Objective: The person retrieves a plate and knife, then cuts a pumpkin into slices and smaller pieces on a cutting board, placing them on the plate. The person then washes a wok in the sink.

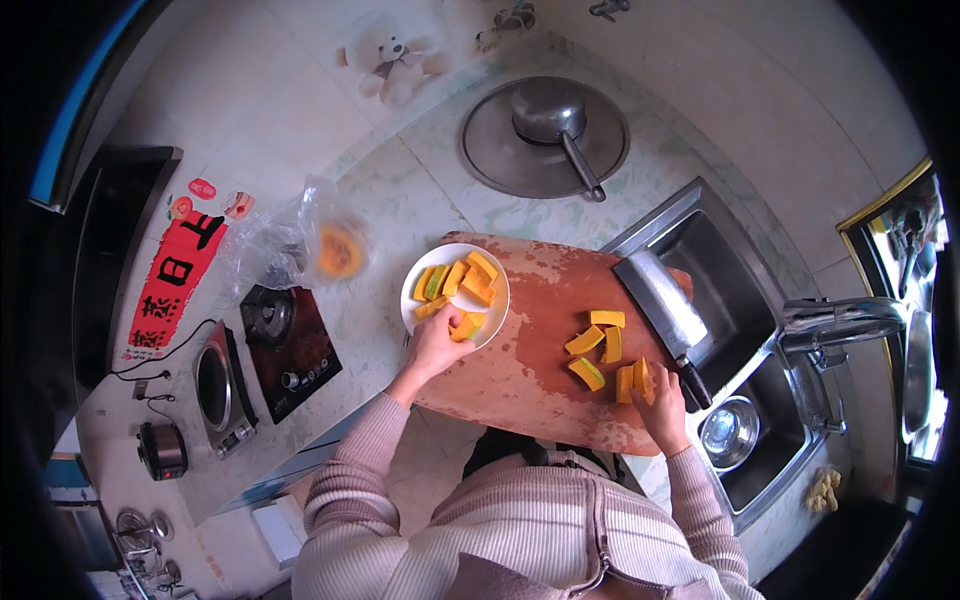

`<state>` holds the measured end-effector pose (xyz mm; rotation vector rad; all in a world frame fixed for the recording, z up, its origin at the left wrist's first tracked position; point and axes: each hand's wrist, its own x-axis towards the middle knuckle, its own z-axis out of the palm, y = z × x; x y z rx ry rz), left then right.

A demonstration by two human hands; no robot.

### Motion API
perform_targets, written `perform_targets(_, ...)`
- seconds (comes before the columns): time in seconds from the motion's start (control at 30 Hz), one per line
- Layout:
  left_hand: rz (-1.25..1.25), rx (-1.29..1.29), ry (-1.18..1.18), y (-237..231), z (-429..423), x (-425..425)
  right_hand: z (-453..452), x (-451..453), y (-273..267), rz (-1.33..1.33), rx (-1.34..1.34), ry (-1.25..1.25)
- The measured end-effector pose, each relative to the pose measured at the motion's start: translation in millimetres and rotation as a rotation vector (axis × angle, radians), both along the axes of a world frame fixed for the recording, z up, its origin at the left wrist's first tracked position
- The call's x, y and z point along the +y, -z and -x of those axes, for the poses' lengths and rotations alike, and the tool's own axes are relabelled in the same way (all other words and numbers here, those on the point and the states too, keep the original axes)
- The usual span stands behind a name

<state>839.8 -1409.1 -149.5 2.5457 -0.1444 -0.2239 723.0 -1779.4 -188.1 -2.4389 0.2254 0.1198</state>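
A white plate [500,319] with several cut pumpkin pieces [481,289], some edged with green rind, rests at the left end of a worn wooden cutting board [551,300]. My left hand [433,349] reaches over the plate's near rim, thumb and fingers on a pumpkin slice [466,328]. On the board's right part lie several more pumpkin pieces [585,341]. There my right hand [664,409] has its fingertips around an upright pumpkin chunk [640,376], next to another chunk. A cleaver [660,304] lies along the board's right edge, its dark handle towards me.
Right of the board is a double steel sink [712,255] with a faucet [844,319] and a metal bowl [729,433]. A saucepan [549,112] sits on a large round lid [491,161] at the back. Left are a plastic bag [274,240], a pumpkin half [340,250] and a cooktop [292,352].
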Motion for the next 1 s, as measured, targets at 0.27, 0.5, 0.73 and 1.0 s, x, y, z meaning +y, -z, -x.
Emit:
perform_targets(0.27, -0.033, -0.169, 0.219, 27.8, 7.9, 5.1, 5.5, 14.4, 27.5, 0.113, -0.075, 0.209)
perform_targets(0.5, 0.104, -0.172, 0.27, 43.2, 9.1, 26.6, 1.0, 24.7, 17.7, 0.02, 0.093, 0.387)
perform_targets(0.73, -0.073, -0.298, 0.344, 25.5, -29.0, 28.8, -3.7, 22.6, 24.9, 0.026, 0.171, 0.401)
perform_targets(1.0, -0.264, -0.217, 0.475, 35.6, -40.8, 33.5, -15.4, 37.1, 24.4, 0.077, 0.167, 0.376)
